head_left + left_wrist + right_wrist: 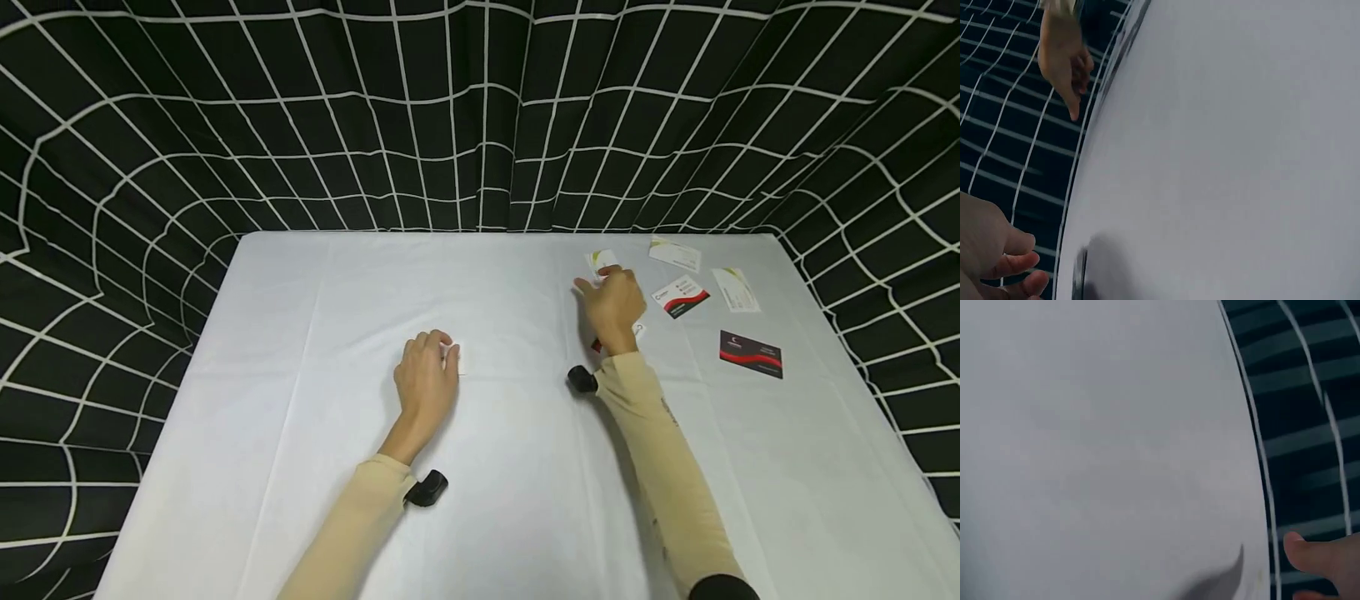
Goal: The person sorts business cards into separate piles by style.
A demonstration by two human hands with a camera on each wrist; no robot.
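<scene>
My left hand is low over the middle of the white table, fingers bent and thumb apart from them. Beside its thumb lies a small pale patch, perhaps a card, mostly hidden. A thin dark-edged thing shows a short way from the fingertips in the left wrist view; its kind is unclear. Farther back on the right, my right hand reaches over business cards with its thumb spread. A white and green business card lies just beyond its fingers. Another card with a dark red corner is partly covered by the wrist.
To the right lie a white-green card, a white card with red and black waves, another white-green card and a black-red card. A dark gridded curtain surrounds the white table.
</scene>
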